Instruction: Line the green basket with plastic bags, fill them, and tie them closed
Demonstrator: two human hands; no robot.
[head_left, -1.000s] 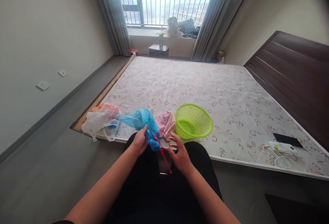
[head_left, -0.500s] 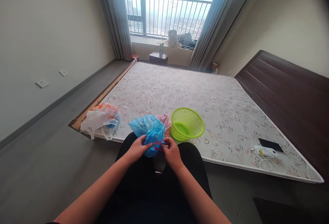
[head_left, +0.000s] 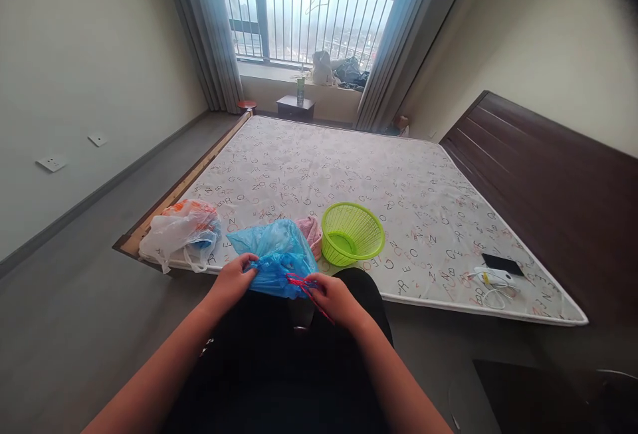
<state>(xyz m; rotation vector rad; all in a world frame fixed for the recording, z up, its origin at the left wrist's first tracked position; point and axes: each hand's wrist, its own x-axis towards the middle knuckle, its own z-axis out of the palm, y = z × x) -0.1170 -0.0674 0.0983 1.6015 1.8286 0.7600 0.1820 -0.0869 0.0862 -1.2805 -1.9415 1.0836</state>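
While the white, letter-printed mattress [head_left: 319, 168] stretches away before me, the crinkled blue plastic bag [head_left: 279, 241] is at its near edge, left of the round lime-green plastic basket [head_left: 353, 234]. My left hand [head_left: 231, 284] pinches the bag's near left side; my right hand [head_left: 337, 298] curls closed on the thin red drawstring [head_left: 298, 280].

A bedroom; mattress [head_left: 343, 161], dark headboard [head_left: 538, 148], long curtains [head_left: 199, 28], nightstand [head_left: 286, 107]

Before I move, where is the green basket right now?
In the head view, the green basket sits slightly right of centre on the mattress, close to its near edge, just right of the pink cloth and beyond the right hand.
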